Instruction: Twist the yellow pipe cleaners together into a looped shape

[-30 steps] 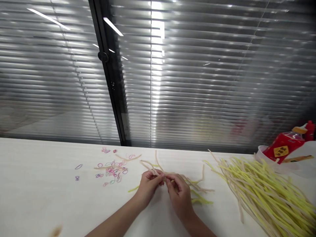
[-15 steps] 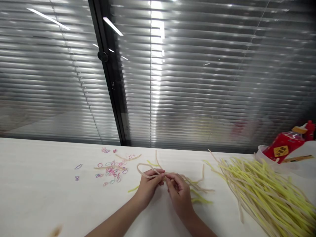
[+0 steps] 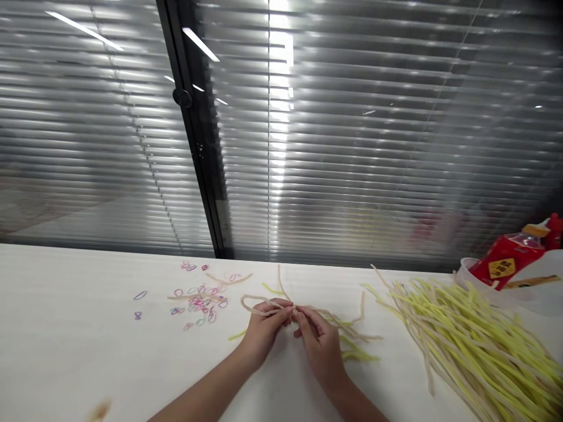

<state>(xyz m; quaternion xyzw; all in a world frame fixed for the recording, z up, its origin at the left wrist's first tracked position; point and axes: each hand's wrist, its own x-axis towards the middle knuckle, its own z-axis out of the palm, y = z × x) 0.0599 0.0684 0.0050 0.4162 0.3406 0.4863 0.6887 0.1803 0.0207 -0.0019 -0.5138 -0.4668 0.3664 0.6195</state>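
Observation:
A beige pipe cleaner (image 3: pixel 251 297) bent into a loop sticks out to the left of my left hand (image 3: pixel 265 329), whose thumb and fingers pinch it. My right hand (image 3: pixel 320 343) meets it fingertip to fingertip, pinching the pipe cleaner's other part; the exact spot between the fingertips is too small to make out. Behind and right of my right hand lie several loose beige and yellow pipe cleaners (image 3: pixel 358 353). Another beige pipe cleaner (image 3: pixel 281 281) lies just beyond my left hand.
Small coloured rubber bands (image 3: pixel 202 302) are scattered on the white table (image 3: pixel 88 346) at left. A big heap of yellow and beige pipe cleaners (image 3: pixel 484 346) covers the right side. Behind it, a red bottle (image 3: pixel 505 261) leans in a translucent tub (image 3: pixel 466 269). Window blinds (image 3: pixel 352 146) stand beyond the table.
The loop at my left hand has shifted slightly to the left and lies flatter. My right fingers have adjusted a little; both hands stay together in the same place.

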